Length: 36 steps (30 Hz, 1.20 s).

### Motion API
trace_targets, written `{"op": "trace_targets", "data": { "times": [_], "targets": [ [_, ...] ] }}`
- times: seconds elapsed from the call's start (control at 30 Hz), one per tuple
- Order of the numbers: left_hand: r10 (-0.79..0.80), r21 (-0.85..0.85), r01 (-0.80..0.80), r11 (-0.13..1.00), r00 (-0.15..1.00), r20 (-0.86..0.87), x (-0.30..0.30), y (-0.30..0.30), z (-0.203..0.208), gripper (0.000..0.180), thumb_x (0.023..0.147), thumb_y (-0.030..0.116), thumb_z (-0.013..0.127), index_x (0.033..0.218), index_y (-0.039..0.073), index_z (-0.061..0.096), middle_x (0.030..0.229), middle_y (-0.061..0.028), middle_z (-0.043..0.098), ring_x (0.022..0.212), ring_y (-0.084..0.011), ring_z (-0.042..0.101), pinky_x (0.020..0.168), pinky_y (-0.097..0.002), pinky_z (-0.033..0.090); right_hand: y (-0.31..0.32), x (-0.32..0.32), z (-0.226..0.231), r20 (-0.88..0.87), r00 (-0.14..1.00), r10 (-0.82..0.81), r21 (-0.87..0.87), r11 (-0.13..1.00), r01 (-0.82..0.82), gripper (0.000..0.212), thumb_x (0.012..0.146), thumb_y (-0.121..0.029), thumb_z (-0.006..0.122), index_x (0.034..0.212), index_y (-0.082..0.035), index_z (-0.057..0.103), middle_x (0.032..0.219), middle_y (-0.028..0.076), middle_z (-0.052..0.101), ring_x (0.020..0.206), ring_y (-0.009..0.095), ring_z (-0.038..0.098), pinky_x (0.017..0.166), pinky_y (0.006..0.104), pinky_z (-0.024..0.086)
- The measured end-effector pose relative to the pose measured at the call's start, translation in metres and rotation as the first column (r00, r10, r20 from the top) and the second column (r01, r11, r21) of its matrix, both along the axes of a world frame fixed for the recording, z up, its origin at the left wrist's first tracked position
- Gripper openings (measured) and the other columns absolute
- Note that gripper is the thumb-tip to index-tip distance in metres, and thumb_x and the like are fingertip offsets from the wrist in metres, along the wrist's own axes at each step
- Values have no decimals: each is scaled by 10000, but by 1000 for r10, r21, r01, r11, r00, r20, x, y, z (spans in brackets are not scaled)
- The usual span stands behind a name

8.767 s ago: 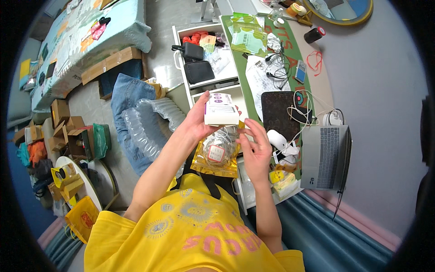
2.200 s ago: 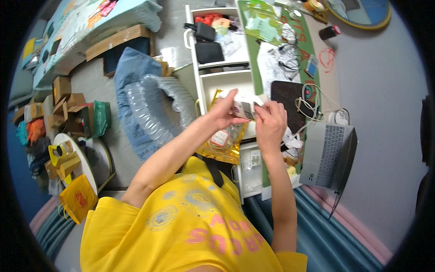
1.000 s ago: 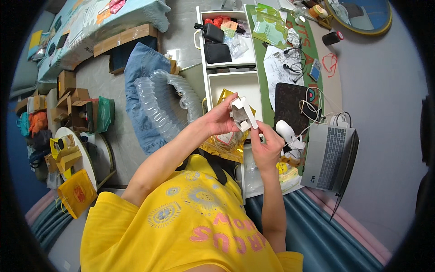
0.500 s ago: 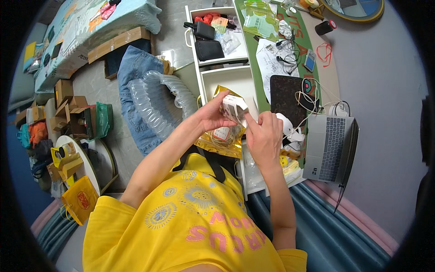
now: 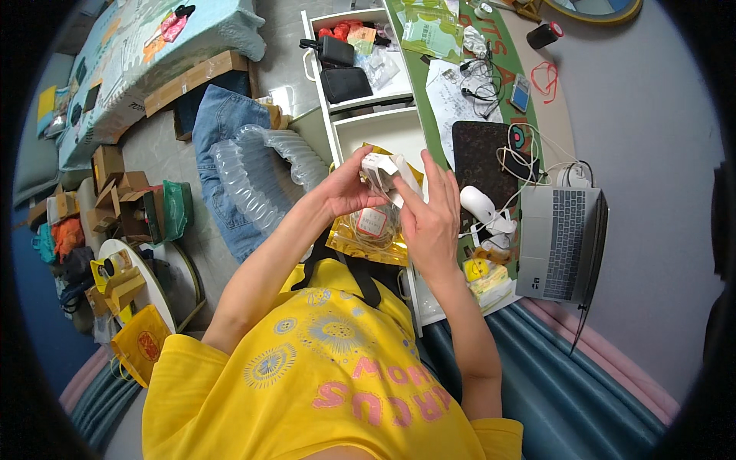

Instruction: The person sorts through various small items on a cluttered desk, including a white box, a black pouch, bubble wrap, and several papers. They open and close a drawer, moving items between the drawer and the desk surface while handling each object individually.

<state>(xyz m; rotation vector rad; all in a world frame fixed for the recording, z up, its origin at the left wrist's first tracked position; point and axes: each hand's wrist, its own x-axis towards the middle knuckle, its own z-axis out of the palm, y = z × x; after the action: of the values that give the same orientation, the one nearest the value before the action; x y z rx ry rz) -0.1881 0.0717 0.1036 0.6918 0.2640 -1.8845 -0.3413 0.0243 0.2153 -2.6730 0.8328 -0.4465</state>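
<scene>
My left hand [image 5: 346, 188] is closed round a small white cardboard box [image 5: 378, 166], tilted with its flapped end facing right. Beside that end is my right hand [image 5: 431, 226], its fingers stretched apart and the index fingertip at the opening flaps. What is inside the box cannot be made out. Below the box, in front of my body, lies a shiny gold bag [image 5: 353, 244]. On it rests a clear packet [image 5: 373, 222] with a red-bordered white label and what looks like a coiled cable.
Two pulled-out white drawers [image 5: 376, 129] stand ahead, the farther holding black pouches. On the right, a green-topped desk bears a laptop [image 5: 563, 238], a dark mouse pad [image 5: 479, 157] and tangled cables. Left of me are jeans [image 5: 211, 146], an inflated clear air-cushion wrap [image 5: 249, 184] and cardboard boxes [image 5: 123, 184].
My right hand's fingers have spread from a more curled pose, the index still at the box's end. The white box has shifted slightly left, and its flaps show more openly.
</scene>
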Motion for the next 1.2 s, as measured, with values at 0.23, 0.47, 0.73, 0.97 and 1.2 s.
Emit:
{"op": "trace_targets", "data": {
  "times": [0.23, 0.47, 0.73, 0.97, 1.2],
  "targets": [
    [-81, 53, 75, 996, 990, 114, -9, -4, 12, 454, 902, 456, 395, 1175, 102, 472, 1050, -105, 552, 889, -233, 592, 707, -372, 562, -19, 3, 0, -216, 975, 45, 86, 996, -27, 266, 705, -93, 620, 968, -106, 653, 1316, 175, 390, 1188, 286, 399, 1009, 447, 271],
    [-104, 20, 105, 994, 994, -31, -7, -3, 0, 408, 904, 439, 404, 1143, 119, 488, 1036, -104, 560, 812, -226, 613, 672, -362, 571, -33, 11, -18, -228, 968, 105, 152, 986, -71, 164, 665, -74, 639, 822, -85, 686, 1269, 148, 452, 1126, 247, 451, 913, 354, 345],
    [-11, 162, -12, 987, 990, 140, -4, -10, -7, 460, 891, 488, 390, 1131, 113, 505, 1040, -103, 566, 887, -229, 588, 697, -383, 552, -34, 3, -27, 304, 951, -63, 382, 922, -61, 58, 772, -25, 569, 791, 28, 582, 1289, 160, 431, 1162, 279, 452, 927, 367, 387],
    [43, 313, -103, 944, 980, 194, 13, -24, -30, 514, 889, 524, 351, 1162, 113, 497, 1098, -117, 534, 961, -265, 548, 775, -391, 515, -48, -28, -40, 358, 406, -841, 920, 244, -306, 188, 928, -102, 382, 1106, -59, 423, 1173, 141, 513, 1031, 240, 543, 854, 406, 470],
    [196, 234, -206, 950, 978, 66, 27, -33, -32, 528, 886, 515, 376, 1157, 82, 507, 1109, -167, 523, 961, -311, 565, 749, -428, 539, -134, -98, -131, 150, 311, -938, 825, -54, -562, 245, 915, -101, 382, 1115, -6, 489, 1141, 137, 552, 1059, 248, 529, 914, 414, 430]
  ]
}}
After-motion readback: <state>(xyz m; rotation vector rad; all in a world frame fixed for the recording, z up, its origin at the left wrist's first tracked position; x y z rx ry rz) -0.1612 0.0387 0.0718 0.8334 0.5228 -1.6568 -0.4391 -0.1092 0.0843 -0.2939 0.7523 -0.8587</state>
